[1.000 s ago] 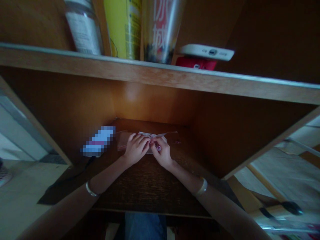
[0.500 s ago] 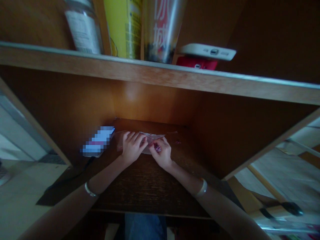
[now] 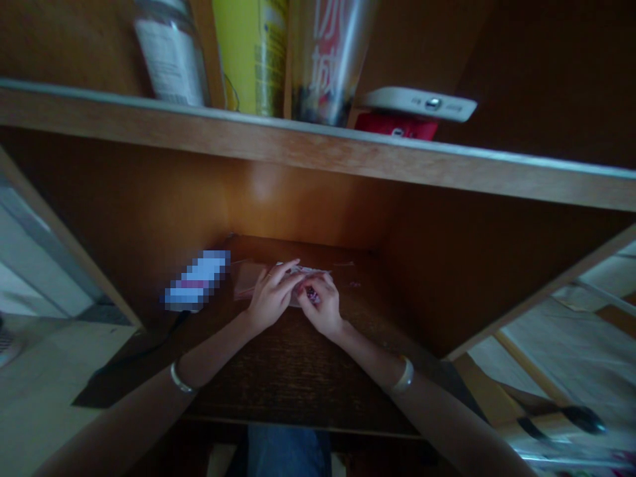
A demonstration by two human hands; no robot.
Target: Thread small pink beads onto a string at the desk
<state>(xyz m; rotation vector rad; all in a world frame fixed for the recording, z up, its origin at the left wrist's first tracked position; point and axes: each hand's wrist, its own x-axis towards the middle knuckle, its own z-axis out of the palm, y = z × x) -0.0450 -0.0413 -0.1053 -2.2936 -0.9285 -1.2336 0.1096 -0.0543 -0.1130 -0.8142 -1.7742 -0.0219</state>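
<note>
My left hand (image 3: 272, 299) reaches over a clear plastic bag (image 3: 313, 270), its fingers stretched out towards the other hand. Close beside it, my right hand (image 3: 322, 308) is closed, with thumb and fingers curled round a small speckled dark-red and white bundle (image 3: 312, 294). What the bundle is made of is too small to make out. The bag lies behind and under both hands, and they partly hide it. Left of my left hand is a flat stack of clear, pinkish plastic sleeves (image 3: 246, 279).
On the left a phone (image 3: 199, 281) with a blurred screen leans near the cubby wall. The shelf (image 3: 308, 142) overhead bears a jar (image 3: 171, 59), a yellow container (image 3: 251, 59), a clear cup (image 3: 325, 66), and a white device (image 3: 422, 103) on a red one (image 3: 397, 126).
My left hand has gone from curled fingers on the plastic to stretched fingers, turned towards the right hand. More of the plastic sleeves shows on the left. My right hand stays in place.
</note>
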